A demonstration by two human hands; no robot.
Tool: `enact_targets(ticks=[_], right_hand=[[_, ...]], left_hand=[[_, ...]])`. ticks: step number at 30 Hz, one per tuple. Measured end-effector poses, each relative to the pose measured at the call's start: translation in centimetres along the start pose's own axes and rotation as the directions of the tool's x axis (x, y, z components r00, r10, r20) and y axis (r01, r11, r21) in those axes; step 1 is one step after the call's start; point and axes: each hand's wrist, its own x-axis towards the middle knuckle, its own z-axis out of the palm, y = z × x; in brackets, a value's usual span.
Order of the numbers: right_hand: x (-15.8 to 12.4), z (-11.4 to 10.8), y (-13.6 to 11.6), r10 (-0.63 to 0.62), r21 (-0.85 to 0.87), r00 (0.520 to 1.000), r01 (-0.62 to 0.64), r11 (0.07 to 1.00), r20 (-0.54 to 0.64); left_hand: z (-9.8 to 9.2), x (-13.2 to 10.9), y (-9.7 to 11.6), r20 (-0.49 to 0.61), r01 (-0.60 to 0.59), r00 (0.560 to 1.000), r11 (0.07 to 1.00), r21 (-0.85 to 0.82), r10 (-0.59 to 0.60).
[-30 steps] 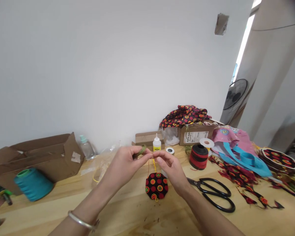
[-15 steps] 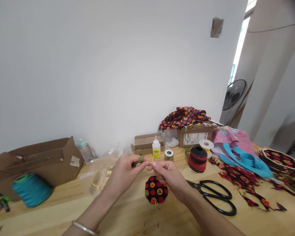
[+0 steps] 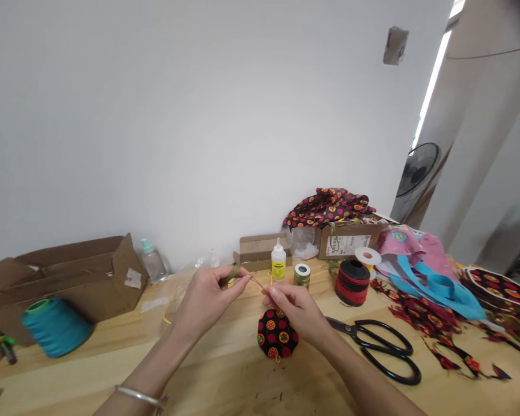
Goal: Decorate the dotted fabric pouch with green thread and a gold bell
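Note:
My left hand is closed in a pinch, with a small bunch of green thread held against its fingers. A thin orange-looking strand stretches from its fingertips to my right hand. That hand pinches a yellow cord, whose short end sticks up above the fingertips. Below it hangs or lies a black octagonal fabric piece with red and yellow flowers and a small yellow loop at its bottom; I cannot tell whether it touches the table. My fingers hide the spot where strand and cord meet.
Black-handled scissors lie by my right forearm. Behind my hands stand a glue bottle, a green thread spool and a red-black spool. A teal thread cone and a long cardboard box are at left.
My hands have moved apart; my left hand shifted left and slightly up, and the strand between them is now longer and taut. The view has shifted slightly.

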Motion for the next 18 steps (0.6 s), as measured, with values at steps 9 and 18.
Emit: enact_targets(ticks=[9,18], right_hand=[[0.1,-0.3,1.2,-0.080,-0.337,0.997,0.067,0.939,-0.024],[0.2,-0.9,0.9,-0.035,-0.563,0.999,0.017,0.827,-0.022]], left_hand=[[-1.4,0.3,-0.4,0.053,-0.169,0.986,0.915,0.367,0.161],[-2.1,0.2,-1.4,0.100,-0.236,0.970,0.770,0.594,0.220]])
